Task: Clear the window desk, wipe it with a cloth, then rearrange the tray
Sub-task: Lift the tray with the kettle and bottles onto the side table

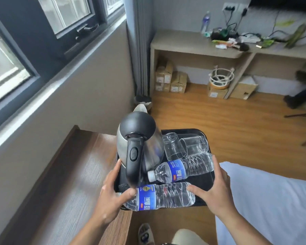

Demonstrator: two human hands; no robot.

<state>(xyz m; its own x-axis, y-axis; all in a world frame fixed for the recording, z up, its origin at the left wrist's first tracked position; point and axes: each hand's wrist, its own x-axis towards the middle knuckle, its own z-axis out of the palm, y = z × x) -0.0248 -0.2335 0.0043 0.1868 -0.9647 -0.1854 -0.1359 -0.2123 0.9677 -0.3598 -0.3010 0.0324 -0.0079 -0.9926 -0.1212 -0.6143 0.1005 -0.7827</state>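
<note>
Gripping black tray, lower centre of frame, at both ends: left hand & right hand, fingers closed on rims. Tray overhangs bench edge, w/ kettle, bottles aboard.

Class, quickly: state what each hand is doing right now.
Left hand: gripping the black tray's left edge.
Right hand: gripping the tray's right edge.

Tray: base largely concealed beneath kettle, glasses and bottles; left rim covered by left hand. Nearer bottle: cap hidden behind left thumb. Far shelf clutter: blurred, items indistinguishable.
</note>
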